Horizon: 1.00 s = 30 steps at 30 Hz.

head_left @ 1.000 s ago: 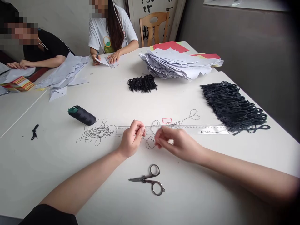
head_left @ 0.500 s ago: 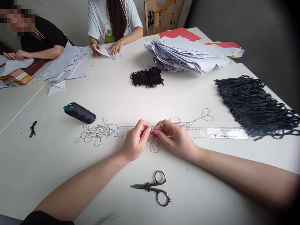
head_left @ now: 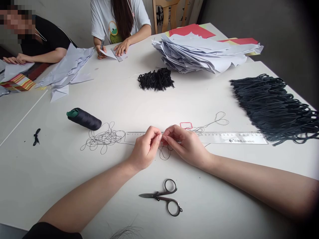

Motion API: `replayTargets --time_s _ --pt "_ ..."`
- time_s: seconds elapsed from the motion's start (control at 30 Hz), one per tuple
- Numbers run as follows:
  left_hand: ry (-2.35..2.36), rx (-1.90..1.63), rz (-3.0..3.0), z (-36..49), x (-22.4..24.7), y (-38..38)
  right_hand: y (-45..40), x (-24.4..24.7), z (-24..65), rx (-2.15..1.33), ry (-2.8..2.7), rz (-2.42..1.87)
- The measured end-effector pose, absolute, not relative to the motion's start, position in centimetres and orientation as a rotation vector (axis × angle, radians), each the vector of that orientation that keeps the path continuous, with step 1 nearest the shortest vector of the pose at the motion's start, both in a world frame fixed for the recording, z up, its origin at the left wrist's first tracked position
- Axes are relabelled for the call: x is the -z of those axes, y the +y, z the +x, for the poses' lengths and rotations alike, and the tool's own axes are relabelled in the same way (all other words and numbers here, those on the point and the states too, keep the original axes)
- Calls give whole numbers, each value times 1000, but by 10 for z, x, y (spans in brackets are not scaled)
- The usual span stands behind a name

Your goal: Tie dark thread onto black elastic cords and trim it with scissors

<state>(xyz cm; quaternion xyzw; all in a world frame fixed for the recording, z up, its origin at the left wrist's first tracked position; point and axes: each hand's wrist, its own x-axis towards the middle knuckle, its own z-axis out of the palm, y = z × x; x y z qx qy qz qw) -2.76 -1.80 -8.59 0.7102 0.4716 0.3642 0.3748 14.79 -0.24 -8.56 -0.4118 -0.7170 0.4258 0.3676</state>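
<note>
My left hand [head_left: 147, 147] and my right hand [head_left: 185, 146] meet above a clear ruler [head_left: 219, 137], each pinching at black thread. Their fingertips nearly touch, and the short piece of thread between them is too fine to follow. A loose tangle of black thread [head_left: 103, 137] lies left of my left hand, beside a dark spool [head_left: 84, 119] with a green end. More thread loops [head_left: 165, 153] hang under my fingers, and a long looped strand [head_left: 220, 118] runs out beyond my right hand. Metal scissors [head_left: 161, 196] rest on the table in front of me, blades pointing left.
A wide bundle of black cords [head_left: 274, 106] lies at the right, a smaller black bundle [head_left: 156, 79] farther back. Behind stands a stack of white papers [head_left: 199, 54]. Two people sit across the table; one holds a pen by a small ruler [head_left: 118, 56]. A small black knot [head_left: 36, 137] lies left.
My view has shifted slightly. Both hands stay pinched together above the ruler, with the fingertips a little closer. The scissors and spool stay where they lay.
</note>
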Motion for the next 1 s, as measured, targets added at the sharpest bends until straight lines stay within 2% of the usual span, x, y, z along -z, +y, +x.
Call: replayTargets --time_s 1.0 --pt "1221 -930 1874 -27 86 -17 -3 86 148 -1070 -1892 -1048"
